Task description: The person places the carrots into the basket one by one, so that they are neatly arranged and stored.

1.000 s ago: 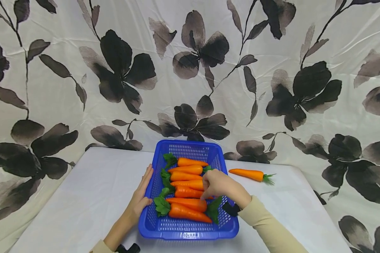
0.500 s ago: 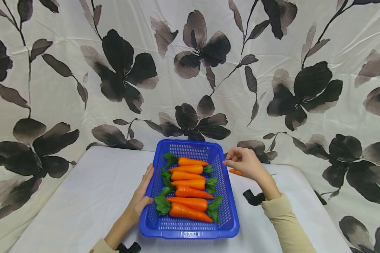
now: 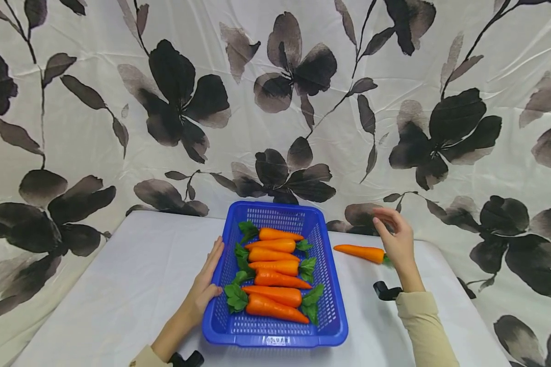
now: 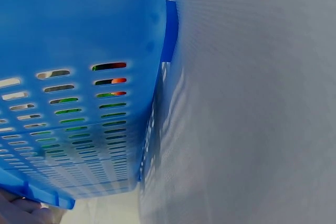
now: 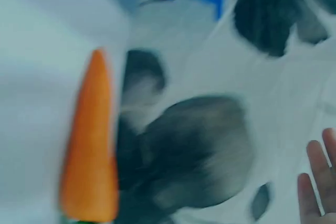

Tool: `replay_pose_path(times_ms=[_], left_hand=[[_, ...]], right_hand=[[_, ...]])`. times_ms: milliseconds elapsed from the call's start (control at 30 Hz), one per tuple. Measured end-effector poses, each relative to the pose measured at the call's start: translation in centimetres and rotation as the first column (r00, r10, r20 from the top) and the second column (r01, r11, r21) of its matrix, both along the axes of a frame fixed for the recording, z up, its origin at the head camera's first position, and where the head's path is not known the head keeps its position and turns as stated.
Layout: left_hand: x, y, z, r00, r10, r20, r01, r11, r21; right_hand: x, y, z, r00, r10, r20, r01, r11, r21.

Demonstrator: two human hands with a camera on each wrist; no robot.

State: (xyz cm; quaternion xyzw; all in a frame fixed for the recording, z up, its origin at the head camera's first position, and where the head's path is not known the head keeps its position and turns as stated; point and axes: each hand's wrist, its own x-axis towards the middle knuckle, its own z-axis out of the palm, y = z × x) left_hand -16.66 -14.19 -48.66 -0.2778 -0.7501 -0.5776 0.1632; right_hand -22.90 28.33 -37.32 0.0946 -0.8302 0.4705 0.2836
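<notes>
A blue plastic basket (image 3: 275, 340) holds several orange carrots (image 3: 275, 280) with green leafy tops, lying crosswise in a column. My left hand (image 3: 199, 293) rests along the basket's left side with straight fingers; in the left wrist view its fingers (image 4: 31, 211) show at the lower left, by the blue rim. One more carrot (image 3: 359, 253) lies on the white table to the right of the basket, its tip toward the basket. Above its leafy end hovers my right hand (image 3: 398, 238), fingers loosely bent and holding nothing. In the right wrist view, that carrot (image 5: 90, 145) appears apart from the fingers.
A white cloth covers the table (image 3: 133, 265). Behind it hangs a pale curtain (image 3: 239, 117) with dark flowers. Black wrist cameras sit near both hands, the right one (image 3: 386, 291) beside the right wrist. The basket stands mid-table.
My right hand has lifted out of the basket, leaving the carrots there, and moved right past the rim to above the loose carrot's leafy end. The left hand stays on the basket.
</notes>
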Motion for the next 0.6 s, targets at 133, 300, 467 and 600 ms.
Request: replay_pose_path(times_ms=[133, 300, 467, 600], left_hand=[[0.0, 0.0, -0.1, 1.000, 0.000, -0.006, 0.000, 1.000, -0.003], [0.0, -0.1, -0.1, 1.000, 0.004, 0.003, -0.004, 1.000, -0.005], [0.0, -0.1, 0.0, 1.000, 0.000, 0.013, 0.000, 1.000, -0.006], [0.0, 0.0, 0.0, 1.000, 0.001, 0.013, -0.001, 1.000, -0.002]], right_hand=[[-1.5, 2.5, -3.5, 0.995, -0.068, 0.066, 0.071, 0.997, -0.036], [-2.3, 4.6, -6.5, 0.958, -0.108, 0.266, 0.110, 0.994, 0.008], [-2.5, 5.7, -8.2, 0.873, -0.161, 0.460, 0.083, 0.979, 0.186], [-2.7, 6.0, -9.4, 0.835, -0.194, 0.515, 0.019, 0.945, 0.326]])
